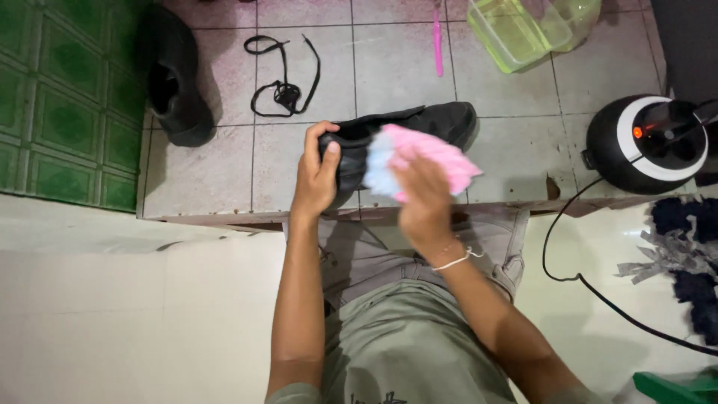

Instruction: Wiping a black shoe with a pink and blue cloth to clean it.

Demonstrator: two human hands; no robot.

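Observation:
My left hand [318, 173] grips the heel end of a black shoe [441, 120] lying sideways on the tiled floor in front of me. My right hand [425, 200] presses a pink and light-blue cloth [441, 158] against the shoe's side; the hand is blurred. A second black shoe [173, 75] stands at the upper left, apart from both hands. A loose black shoelace [283, 82] lies on the tiles between the two shoes.
A yellow-green clear plastic tub [523, 26] sits at the top right, with a pink toothbrush [437, 41] beside it. A black and white round appliance [649, 142] with a black cord [591, 288] stands at right. Green tiles [60, 97] lie at left, a rag mat [684, 254] far right.

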